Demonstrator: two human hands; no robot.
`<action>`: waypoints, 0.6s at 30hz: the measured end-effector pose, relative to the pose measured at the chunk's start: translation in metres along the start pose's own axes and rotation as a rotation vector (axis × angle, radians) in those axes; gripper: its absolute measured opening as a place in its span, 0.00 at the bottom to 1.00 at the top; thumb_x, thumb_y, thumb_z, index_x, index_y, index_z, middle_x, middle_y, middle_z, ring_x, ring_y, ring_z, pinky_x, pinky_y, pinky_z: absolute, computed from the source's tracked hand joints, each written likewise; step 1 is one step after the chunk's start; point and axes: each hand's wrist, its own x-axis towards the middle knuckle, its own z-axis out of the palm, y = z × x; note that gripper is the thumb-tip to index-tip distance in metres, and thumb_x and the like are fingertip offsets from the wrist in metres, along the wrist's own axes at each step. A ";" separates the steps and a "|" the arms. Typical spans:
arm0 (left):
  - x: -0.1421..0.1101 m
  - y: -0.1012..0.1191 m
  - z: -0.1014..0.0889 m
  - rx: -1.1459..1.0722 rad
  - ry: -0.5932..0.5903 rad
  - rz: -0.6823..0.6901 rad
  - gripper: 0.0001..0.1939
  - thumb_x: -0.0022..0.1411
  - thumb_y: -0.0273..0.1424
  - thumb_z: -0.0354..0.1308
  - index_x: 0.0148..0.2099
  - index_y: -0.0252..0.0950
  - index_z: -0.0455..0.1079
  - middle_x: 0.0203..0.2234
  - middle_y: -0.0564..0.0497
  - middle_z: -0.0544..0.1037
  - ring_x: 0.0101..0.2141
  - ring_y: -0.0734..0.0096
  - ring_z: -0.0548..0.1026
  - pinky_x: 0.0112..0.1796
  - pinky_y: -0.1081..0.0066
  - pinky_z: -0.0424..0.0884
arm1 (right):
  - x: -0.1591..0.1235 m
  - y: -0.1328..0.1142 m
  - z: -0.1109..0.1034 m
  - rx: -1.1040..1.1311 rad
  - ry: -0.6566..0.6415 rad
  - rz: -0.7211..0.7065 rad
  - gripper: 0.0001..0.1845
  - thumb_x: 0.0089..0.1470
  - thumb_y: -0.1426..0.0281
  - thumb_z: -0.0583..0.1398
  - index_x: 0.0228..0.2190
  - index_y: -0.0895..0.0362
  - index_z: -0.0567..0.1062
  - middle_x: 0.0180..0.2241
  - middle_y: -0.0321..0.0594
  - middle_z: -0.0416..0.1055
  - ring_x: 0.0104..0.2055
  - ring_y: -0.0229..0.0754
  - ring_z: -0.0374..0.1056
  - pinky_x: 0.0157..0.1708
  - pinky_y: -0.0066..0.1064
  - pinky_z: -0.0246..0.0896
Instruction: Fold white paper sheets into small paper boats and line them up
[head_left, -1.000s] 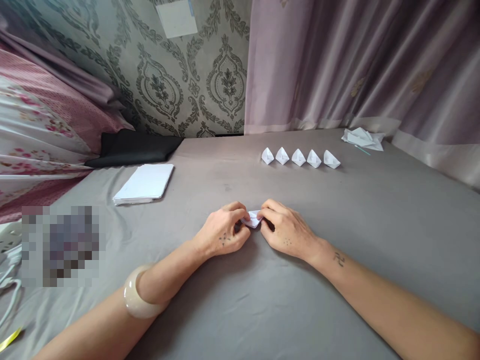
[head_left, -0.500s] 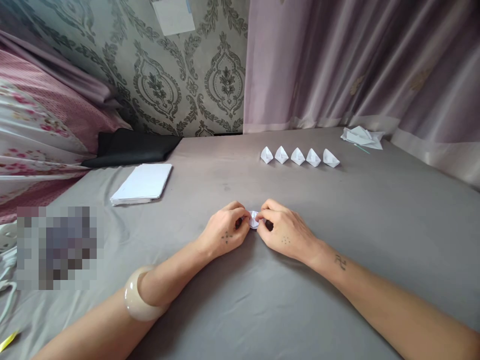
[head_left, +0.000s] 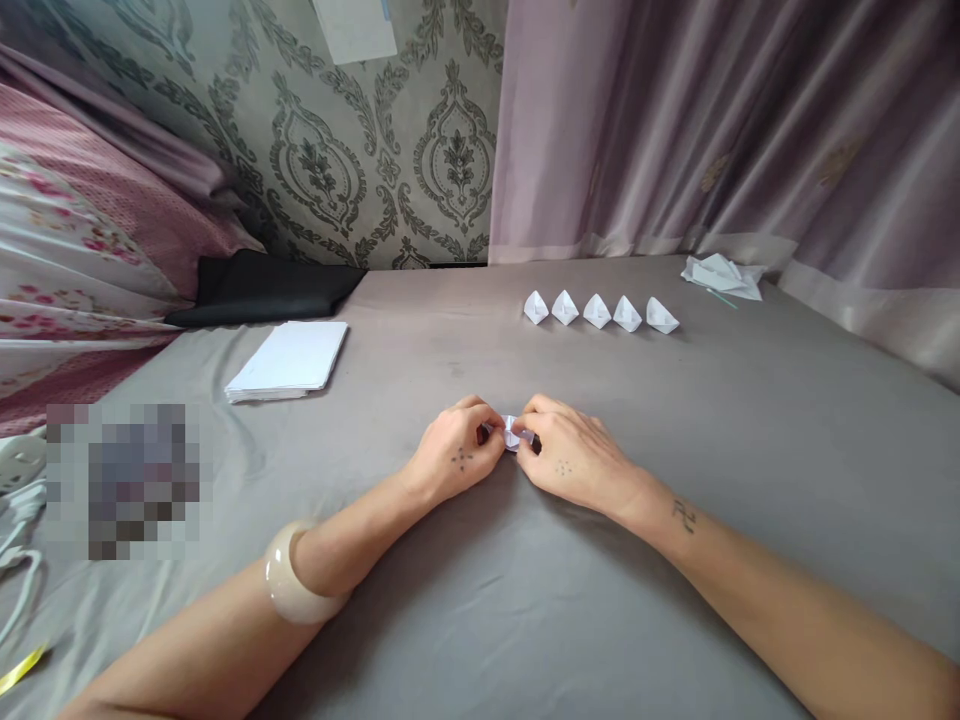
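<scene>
Between my two hands is a small white paper boat [head_left: 511, 432], low over the grey sheet. My left hand [head_left: 463, 448] pinches its left end between thumb and fingers. On the opposite end, my right hand [head_left: 566, 447] has closed its thumb and fingertips. Both ends of the boat are partly covered by my fingers; its folded middle shows. Beyond my hands, several finished paper boats [head_left: 597, 312] stand in a row on the sheet.
A stack of white paper [head_left: 289, 360] lies to the left, with a folded black cloth [head_left: 270, 288] behind it. Folded white papers [head_left: 724, 275] rest at the back right. A white power strip [head_left: 21, 462] and a yellow object [head_left: 22, 668] sit at the left edge.
Both hands keep their pinch on the paper boat, with the fingers shifted only slightly. The camera view has moved a little.
</scene>
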 end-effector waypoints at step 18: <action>-0.003 -0.008 0.009 0.026 0.070 0.105 0.13 0.55 0.22 0.50 0.37 0.35 0.74 0.34 0.48 0.75 0.29 0.73 0.72 0.33 0.73 0.69 | 0.006 -0.011 0.000 -0.122 -0.010 0.087 0.12 0.57 0.68 0.53 0.30 0.56 0.75 0.38 0.39 0.73 0.37 0.40 0.69 0.29 0.31 0.48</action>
